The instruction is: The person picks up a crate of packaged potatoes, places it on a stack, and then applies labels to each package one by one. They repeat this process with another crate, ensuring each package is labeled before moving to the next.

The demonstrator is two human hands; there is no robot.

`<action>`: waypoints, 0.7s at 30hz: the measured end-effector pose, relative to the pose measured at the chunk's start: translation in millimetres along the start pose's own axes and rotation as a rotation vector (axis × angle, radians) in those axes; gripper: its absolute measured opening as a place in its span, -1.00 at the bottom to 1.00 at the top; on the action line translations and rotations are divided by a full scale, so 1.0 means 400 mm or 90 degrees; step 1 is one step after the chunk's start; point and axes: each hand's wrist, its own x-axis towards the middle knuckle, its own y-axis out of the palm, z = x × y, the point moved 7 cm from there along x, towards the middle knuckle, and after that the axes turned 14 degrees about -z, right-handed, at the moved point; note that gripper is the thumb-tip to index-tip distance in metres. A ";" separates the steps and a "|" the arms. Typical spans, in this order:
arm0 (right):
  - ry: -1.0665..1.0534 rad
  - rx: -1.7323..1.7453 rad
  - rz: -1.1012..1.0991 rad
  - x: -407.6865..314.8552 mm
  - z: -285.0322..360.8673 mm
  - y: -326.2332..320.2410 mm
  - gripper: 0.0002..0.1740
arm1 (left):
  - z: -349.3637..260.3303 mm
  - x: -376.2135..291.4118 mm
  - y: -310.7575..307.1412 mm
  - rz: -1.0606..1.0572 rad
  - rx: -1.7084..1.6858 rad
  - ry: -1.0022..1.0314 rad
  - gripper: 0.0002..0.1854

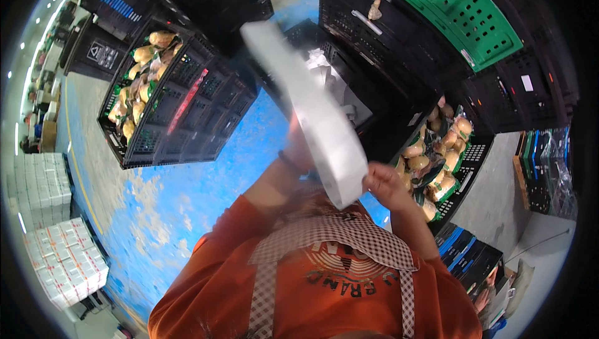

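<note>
A long white strip or flattened bundle [316,114], blurred by motion and perhaps of paper or plastic, stretches diagonally in front of my chest. My left hand [302,147] is at its left side, mostly behind it, with the fingers hidden. At the lower right end my right hand [386,184] has curled fingers touching or holding the edge; the grip is partly blurred. Beyond the strip, a black plastic crate [398,124] stands near white crumpled material [320,65]. Just right of my right hand are bagged potatoes or similar tan produce [440,161] in a black crate.
Stacked black crates with bagged produce [140,86] stand at left. A green crate [458,7] leans or hangs at upper right. White boxes [68,264] are piled at lower left. Another person's hand [482,299] shows at lower right. The floor [178,203] is blue, worn paint.
</note>
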 end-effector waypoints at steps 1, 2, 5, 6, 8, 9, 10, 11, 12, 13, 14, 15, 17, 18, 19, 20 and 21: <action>0.019 -0.080 -0.028 -0.047 -0.042 -0.017 -0.77 | -0.038 0.017 0.018 0.005 0.049 0.057 -0.26; 0.015 -0.037 -0.065 -0.083 -0.078 -0.027 -0.75 | -0.055 0.041 0.028 -0.016 -0.070 -0.007 -0.39; 0.119 -0.100 -0.187 -0.187 -0.184 -0.089 -0.76 | -0.104 0.048 0.035 -0.091 -0.086 0.063 -0.48; 0.146 -0.135 -0.193 -0.210 -0.209 -0.105 -0.76 | -0.109 0.061 0.025 -0.186 0.021 0.093 -0.45; 0.153 -0.100 -0.221 -0.248 -0.230 -0.124 -0.77 | -0.066 0.048 0.086 -0.029 -0.089 0.005 -0.44; 0.152 -0.082 -0.233 -0.263 -0.234 -0.130 -0.77 | -0.040 0.036 0.113 0.039 -0.086 -0.004 -0.44; 0.135 -0.079 -0.237 -0.270 -0.231 -0.135 -0.78 | -0.022 0.035 0.132 0.068 -0.014 0.031 -0.45; 0.162 -0.054 -0.239 -0.280 -0.237 -0.140 -0.78 | -0.001 0.033 0.154 0.110 0.054 0.064 -0.46; 0.177 -0.032 -0.238 -0.288 -0.237 -0.146 -0.78 | 0.018 0.030 0.176 0.152 0.123 0.101 -0.47; 0.178 0.005 -0.227 -0.293 -0.233 -0.152 -0.78 | 0.048 0.037 0.157 0.054 0.108 0.082 -0.51; 0.177 -0.049 -0.222 -0.299 -0.228 -0.168 -0.77 | 0.072 0.043 0.159 0.038 0.101 0.084 -0.48; 0.177 -0.035 -0.230 -0.308 -0.223 -0.187 -0.77 | 0.092 0.050 0.164 0.032 0.106 0.096 -0.44; 0.152 -0.003 -0.249 -0.336 -0.205 -0.237 -0.79 | 0.103 0.058 0.185 0.076 0.036 0.174 -0.36; 0.091 -0.008 -0.244 -0.331 -0.186 -0.268 -0.81 | 0.107 0.072 0.156 -0.054 0.020 0.251 -0.31; 0.132 0.117 -0.271 -0.370 -0.183 -0.312 -0.82 | 0.089 0.057 0.130 -0.170 0.108 0.332 -0.42; 0.068 0.132 -0.317 -0.383 -0.165 -0.357 -0.83 | 0.080 0.039 0.109 -0.298 0.196 0.393 -0.53; -0.001 0.187 -0.350 -0.401 -0.143 -0.403 -0.84 | 0.076 -0.007 0.073 -0.538 0.261 0.510 -0.62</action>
